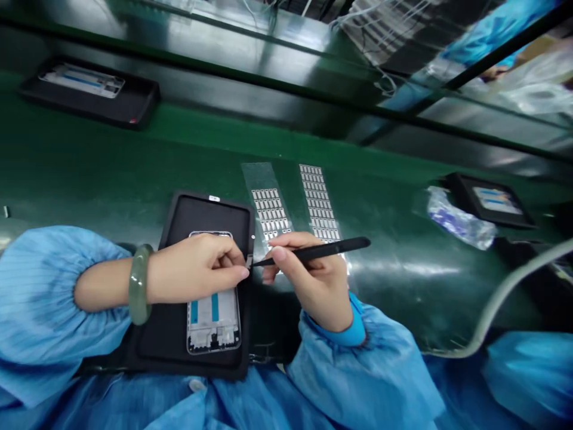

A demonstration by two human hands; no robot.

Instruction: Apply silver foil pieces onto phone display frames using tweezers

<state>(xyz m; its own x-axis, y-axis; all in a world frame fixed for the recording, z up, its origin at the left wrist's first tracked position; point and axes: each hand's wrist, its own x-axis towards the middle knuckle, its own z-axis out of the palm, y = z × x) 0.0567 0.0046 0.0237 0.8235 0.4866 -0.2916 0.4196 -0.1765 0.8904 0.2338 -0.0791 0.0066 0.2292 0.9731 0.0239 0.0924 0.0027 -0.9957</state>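
Note:
Black tweezers (333, 248) are gripped in my right hand (313, 278), their tips pointing left. By the tips is a small silvery piece (249, 261); I cannot tell whether the tweezers or my left fingers hold it. My left hand (203, 269) is closed, thumb against curled fingers, above a phone frame (226, 325). That frame has blue strips and lies in a black tray (156, 334), partly hidden by my left hand. Beyond my right hand lie two clear sheets of small metal pieces, a left sheet (271, 209) and a right sheet (319, 200).
Another black tray (134, 107) with a phone frame (83, 80) stands back left. At the right are a third tray (496, 200), a crumpled plastic bag (461, 218) and a pale hose (496, 298). A metal ledge crosses the back; a blue sleeve (532, 370) shows lower right.

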